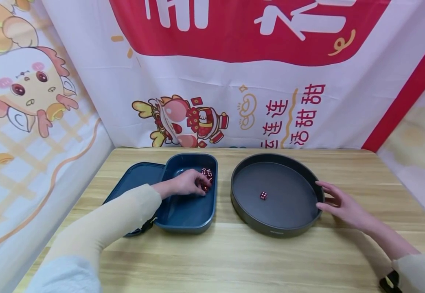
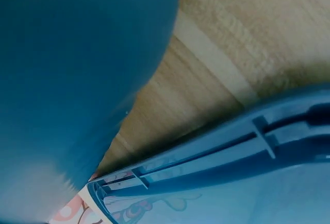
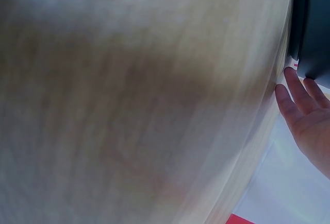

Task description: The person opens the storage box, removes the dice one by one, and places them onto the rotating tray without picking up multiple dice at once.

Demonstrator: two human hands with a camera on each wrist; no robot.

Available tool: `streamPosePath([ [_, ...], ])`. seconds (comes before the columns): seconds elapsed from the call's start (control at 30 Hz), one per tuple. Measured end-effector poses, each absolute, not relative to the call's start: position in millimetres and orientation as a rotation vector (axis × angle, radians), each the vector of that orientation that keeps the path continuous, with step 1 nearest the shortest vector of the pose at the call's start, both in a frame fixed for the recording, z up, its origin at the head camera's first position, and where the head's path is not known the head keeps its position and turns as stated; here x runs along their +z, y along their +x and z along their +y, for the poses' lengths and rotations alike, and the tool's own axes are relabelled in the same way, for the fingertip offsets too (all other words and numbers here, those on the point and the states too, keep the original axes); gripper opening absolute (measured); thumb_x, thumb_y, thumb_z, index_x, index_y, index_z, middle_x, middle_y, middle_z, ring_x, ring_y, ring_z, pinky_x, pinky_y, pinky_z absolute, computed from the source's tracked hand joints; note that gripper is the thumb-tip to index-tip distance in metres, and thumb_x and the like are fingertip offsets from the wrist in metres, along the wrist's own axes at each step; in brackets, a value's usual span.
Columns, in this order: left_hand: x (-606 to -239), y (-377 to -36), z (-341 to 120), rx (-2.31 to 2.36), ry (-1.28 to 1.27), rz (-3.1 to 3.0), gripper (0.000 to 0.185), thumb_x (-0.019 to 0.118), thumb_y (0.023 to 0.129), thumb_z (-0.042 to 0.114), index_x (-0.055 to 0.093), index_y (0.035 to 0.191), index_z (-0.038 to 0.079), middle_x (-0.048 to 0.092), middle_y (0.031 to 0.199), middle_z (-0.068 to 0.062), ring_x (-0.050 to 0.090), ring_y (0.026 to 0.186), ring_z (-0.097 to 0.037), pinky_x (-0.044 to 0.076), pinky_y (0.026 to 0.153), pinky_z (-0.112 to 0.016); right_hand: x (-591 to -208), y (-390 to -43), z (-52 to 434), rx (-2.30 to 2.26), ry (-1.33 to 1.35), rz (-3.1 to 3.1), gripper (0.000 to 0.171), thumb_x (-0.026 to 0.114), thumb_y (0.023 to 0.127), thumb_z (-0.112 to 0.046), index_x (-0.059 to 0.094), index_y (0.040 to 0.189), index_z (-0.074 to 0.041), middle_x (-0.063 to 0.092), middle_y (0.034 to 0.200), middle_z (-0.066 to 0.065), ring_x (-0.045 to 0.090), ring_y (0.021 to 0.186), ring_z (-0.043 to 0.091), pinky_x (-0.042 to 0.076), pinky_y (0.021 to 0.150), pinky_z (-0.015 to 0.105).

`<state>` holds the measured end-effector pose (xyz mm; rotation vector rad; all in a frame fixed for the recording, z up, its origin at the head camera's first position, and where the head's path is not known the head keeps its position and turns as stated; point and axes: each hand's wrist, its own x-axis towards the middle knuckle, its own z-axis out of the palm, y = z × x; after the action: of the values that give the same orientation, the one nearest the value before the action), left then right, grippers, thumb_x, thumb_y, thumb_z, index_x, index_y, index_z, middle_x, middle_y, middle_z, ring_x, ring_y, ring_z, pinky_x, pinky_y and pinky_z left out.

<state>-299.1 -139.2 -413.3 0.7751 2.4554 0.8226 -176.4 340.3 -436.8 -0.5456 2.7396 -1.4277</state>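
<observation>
Inside a dark blue rectangular box, my left hand reaches down with curled fingers. Its thumb and finger pinch at a red die with white dots. More red dice lie against the box's right wall, partly covered by the fingers. My right hand touches the right rim of a round dark grey pan, its fingers extended and loosely spread. In the right wrist view, the fingertips meet the pan's outer side. A single red die rests on the pan's floor.
A dark blue lid lies left of the box, partly behind it and under my left forearm. Both containers stand on a wooden table. Printed cloth hangs along the table's back edge and both sides.
</observation>
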Motion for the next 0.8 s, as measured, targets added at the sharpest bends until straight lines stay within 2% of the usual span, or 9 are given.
streamPosePath([
  [0.43, -412, -295, -143, 0.819, 0.758, 2.506, 0.021, 0.075, 0.086, 0.010, 0.074, 0.106, 0.015, 0.068, 0.095, 0.005, 0.061, 0.073, -0.015, 0.051, 0.069, -0.029, -433, -174, 339, -1.397, -0.505, 2.720, 0.065, 0.066, 0.092, -0.009, 0.031, 0.145, 0.006, 0.032, 0.144, 0.034, 0.042, 0.119, 0.057, 0.041, 0.084, 0.009],
  [0.8, -382, -290, -146, 0.877, 0.896, 2.555, 0.022, 0.075, 0.086, 0.013, 0.074, 0.108, 0.012, 0.069, 0.100, 0.004, 0.062, 0.083, -0.013, 0.053, 0.079, -0.029, -434, -174, 340, -1.403, -0.492, 2.724, 0.066, 0.067, 0.092, -0.006, 0.031, 0.145, 0.006, 0.032, 0.143, 0.036, 0.044, 0.118, 0.056, 0.042, 0.083, 0.009],
])
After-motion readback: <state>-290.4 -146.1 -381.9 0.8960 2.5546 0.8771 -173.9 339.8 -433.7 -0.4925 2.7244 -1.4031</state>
